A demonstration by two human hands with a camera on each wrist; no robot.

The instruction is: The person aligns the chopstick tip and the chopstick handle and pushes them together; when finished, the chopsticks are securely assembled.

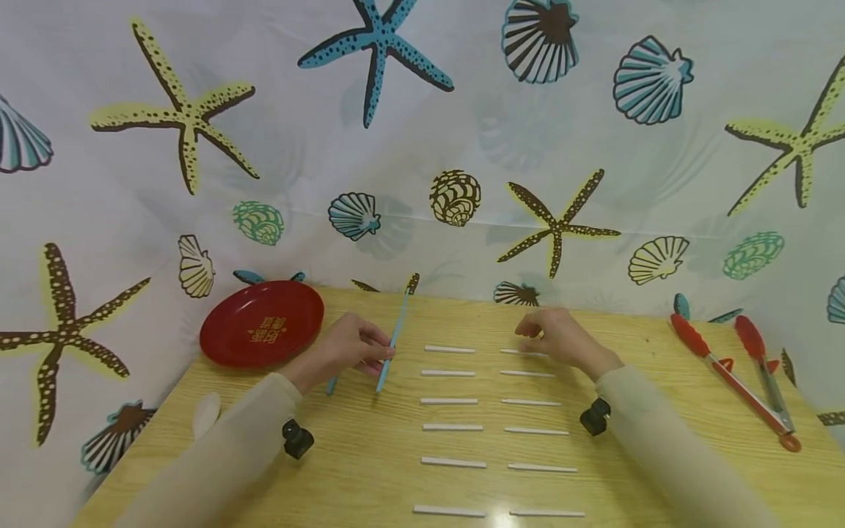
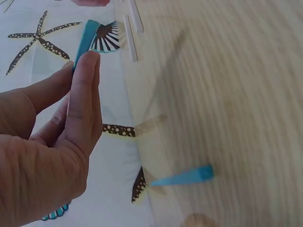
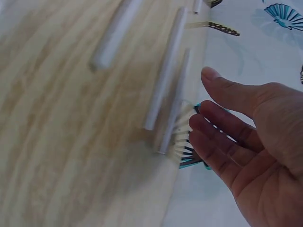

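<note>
My left hand [image 1: 353, 343] pinches a blue chopstick [image 1: 400, 323] between thumb and fingers, raised at a slant above the table. In the left wrist view, the wider end of that chopstick sticks out beyond the fingertips. A second blue chopstick [image 2: 187, 177] lies on the table, partly hidden by the left hand in the head view. My right hand [image 1: 557, 336] hovers by the farthest tapered white stick [image 1: 524, 353], its fingers loosely bent. The right wrist view shows nothing between the right thumb and fingers, and white sticks [image 3: 166, 71] beside them.
Several white sticks [image 1: 452, 427] lie in two columns down the wooden table [image 1: 370, 469]. At the back left leans a red oval tray [image 1: 240, 315]; a white oval piece [image 1: 207, 413] lies near the left sleeve. Red-tipped tongs [image 1: 742, 392] lie right, before a patterned cloth [image 1: 422, 257].
</note>
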